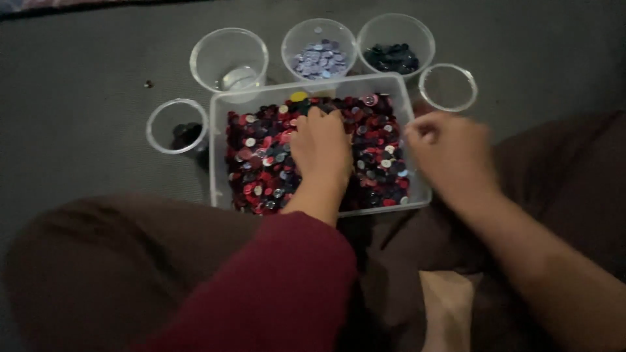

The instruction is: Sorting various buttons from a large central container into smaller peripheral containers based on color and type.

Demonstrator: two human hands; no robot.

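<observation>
A clear plastic tub (220,124) on the grey floor is full of small round buttons (261,163), mostly red, dark and some pale. My left hand (321,150) rests palm down in the middle of the pile, fingers dug into the buttons near the far wall. My right hand (450,153) hovers at the tub's right rim, blurred, fingers curled; I cannot tell whether it holds a button.
Five clear cups ring the tub: one at the left (176,126) with a few dark buttons, one behind (229,60) nearly bare, one (319,49) with pale lilac buttons, one (395,44) with dark blue ones, one at the right (447,87). My legs lie in front.
</observation>
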